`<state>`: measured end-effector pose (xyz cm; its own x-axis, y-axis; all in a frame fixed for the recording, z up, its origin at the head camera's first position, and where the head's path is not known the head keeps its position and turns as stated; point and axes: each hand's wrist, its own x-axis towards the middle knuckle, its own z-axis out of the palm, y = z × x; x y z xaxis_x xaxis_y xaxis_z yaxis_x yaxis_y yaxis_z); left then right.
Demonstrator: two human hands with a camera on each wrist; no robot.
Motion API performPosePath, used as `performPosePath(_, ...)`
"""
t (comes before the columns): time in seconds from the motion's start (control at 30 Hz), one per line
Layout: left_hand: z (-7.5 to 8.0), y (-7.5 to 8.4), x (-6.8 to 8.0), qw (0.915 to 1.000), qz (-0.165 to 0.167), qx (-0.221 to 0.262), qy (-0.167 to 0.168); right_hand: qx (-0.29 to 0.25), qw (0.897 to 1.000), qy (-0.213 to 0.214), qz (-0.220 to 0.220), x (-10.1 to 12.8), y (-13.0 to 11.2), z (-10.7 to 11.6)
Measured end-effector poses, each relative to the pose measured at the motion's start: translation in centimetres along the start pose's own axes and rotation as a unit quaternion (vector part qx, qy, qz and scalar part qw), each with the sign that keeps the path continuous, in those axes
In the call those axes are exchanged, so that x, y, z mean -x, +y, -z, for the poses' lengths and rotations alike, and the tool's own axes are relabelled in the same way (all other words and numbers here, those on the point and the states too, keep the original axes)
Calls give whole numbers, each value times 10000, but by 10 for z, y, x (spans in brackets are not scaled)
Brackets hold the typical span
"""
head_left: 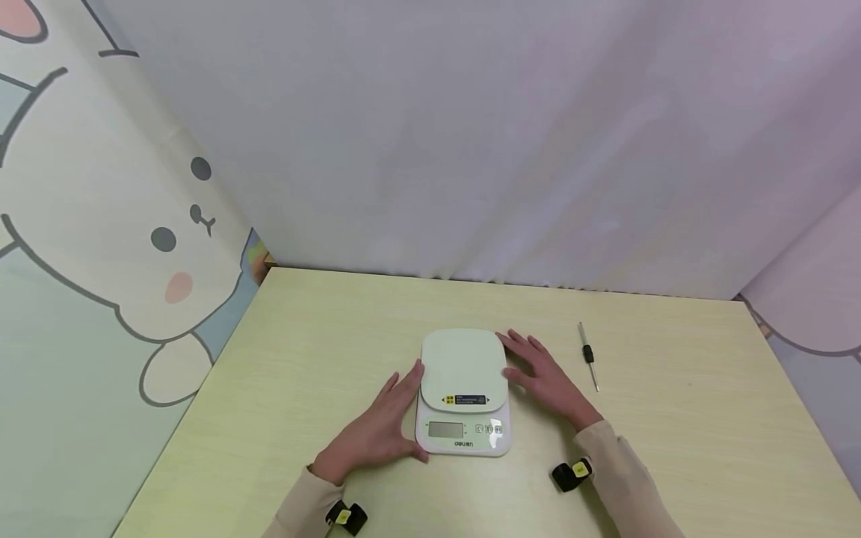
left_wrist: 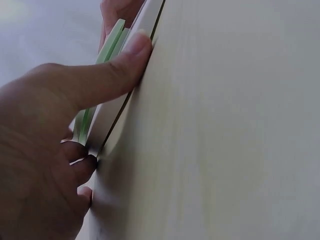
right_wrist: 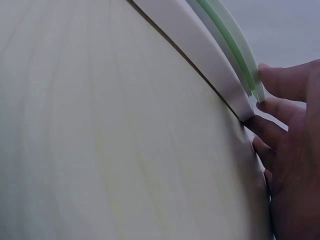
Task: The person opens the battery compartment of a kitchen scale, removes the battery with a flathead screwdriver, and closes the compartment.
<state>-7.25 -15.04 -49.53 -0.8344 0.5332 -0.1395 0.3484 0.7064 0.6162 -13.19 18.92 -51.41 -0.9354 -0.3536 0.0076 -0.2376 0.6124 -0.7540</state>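
A white kitchen scale (head_left: 463, 388) with a pale green weighing plate and a small display stands at the middle of the light wooden table (head_left: 673, 448). My left hand (head_left: 383, 430) lies against the scale's left side with fingers nearly straight. In the left wrist view one finger of this left hand (left_wrist: 45, 150) presses on the edge of the scale (left_wrist: 107, 120). On the other side my right hand (head_left: 541, 373) rests flat on the table. Its fingertips touch the rim of the scale (right_wrist: 195, 47) in the right wrist view, where my right hand (right_wrist: 295, 150) fills the right edge.
A thin screwdriver (head_left: 588, 355) with a black grip lies on the table right of my right hand. A pale curtain hangs behind the table's far edge, and a cartoon-rabbit cloth hangs at the left. Black wrist cameras (head_left: 572, 474) sit on both sleeves.
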Motion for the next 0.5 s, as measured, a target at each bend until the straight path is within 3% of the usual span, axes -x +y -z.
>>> performPosePath(0.33, 2, 3, 2, 9997, 31, -259, -20, -112, 9999, 57, 6, 1, -1, 0)
performPosePath(0.5, 5, 3, 5, 9998, 149, -148, 35, -229, 9997, 77, 15, 2, 0, 0)
